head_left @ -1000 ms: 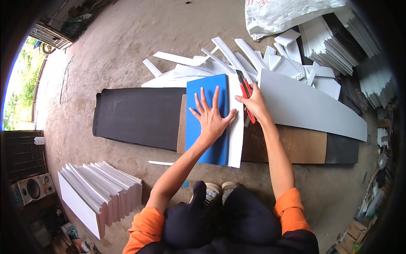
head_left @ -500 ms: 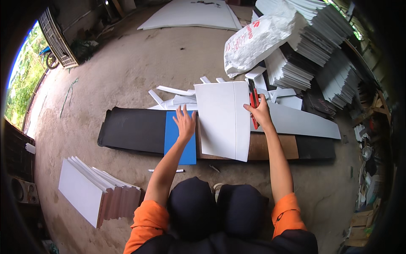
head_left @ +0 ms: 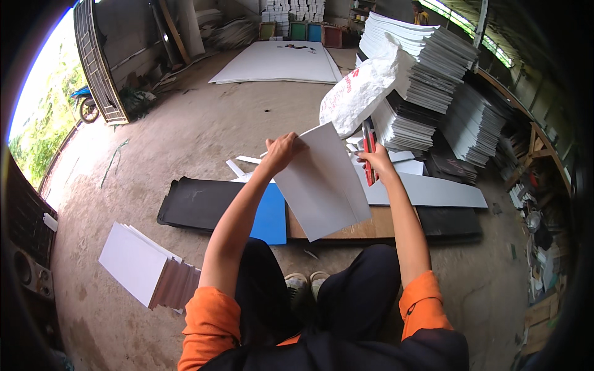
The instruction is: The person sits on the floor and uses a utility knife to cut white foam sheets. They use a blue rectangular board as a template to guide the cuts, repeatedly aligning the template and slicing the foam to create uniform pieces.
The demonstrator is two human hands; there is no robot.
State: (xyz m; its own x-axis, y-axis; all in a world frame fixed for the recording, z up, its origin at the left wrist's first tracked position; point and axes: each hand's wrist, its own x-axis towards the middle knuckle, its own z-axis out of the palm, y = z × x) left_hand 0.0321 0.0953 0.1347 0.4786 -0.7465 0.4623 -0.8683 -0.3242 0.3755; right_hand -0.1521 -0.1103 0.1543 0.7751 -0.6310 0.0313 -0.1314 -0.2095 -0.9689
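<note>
My left hand (head_left: 285, 152) grips the upper left edge of a white board sheet (head_left: 325, 185), which is raised and tilted above the low work surface. A fold or score line runs near the sheet's right edge. Closed around a red utility knife (head_left: 370, 162) with a dark upper end, my right hand (head_left: 378, 163) is beside the sheet's right edge. Under the sheet lies a long low board with a black part (head_left: 201, 201), a blue panel (head_left: 270, 213) and a brown panel (head_left: 387, 221). A long pale strip (head_left: 433, 190) rests along its far right side.
White offcuts (head_left: 238, 168) lie beyond the work surface. A stack of cut white pieces (head_left: 133, 260) stands on the floor at the left. Tall sheet piles (head_left: 427, 68) and a white sack (head_left: 359, 96) are at the far right. Large flat sheets (head_left: 272, 65) lie farther back.
My left hand has gone from lying open over the blue panel to gripping the sheet's upper left edge. The sheet has been lifted and turned. My right hand still holds the knife.
</note>
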